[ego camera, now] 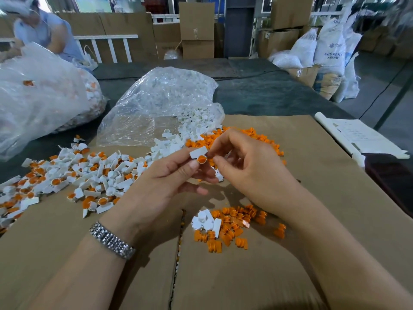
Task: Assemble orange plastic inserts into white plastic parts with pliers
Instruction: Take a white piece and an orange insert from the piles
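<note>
The fingers [194, 164] of the left hand [165, 184] are pinching a white plastic part [198, 152] in the middle of the frame, and an orange insert [201, 159] is sitting in its round end. The right hand [245, 166] is touching that end with the curled thumb and first finger; I cannot tell if it is really gripping. Just below the hands, a small heap of loose orange inserts [234, 227] and some white parts [206, 220] are lying on the brown cardboard [301, 253]. At middle left, assembled pieces [78, 175] are spreading to the cardboard's edge. Behind the hands, a clear bag [156, 101] is spilling white parts. The lower part of the cardboard is lying bare around the forearms.
</note>
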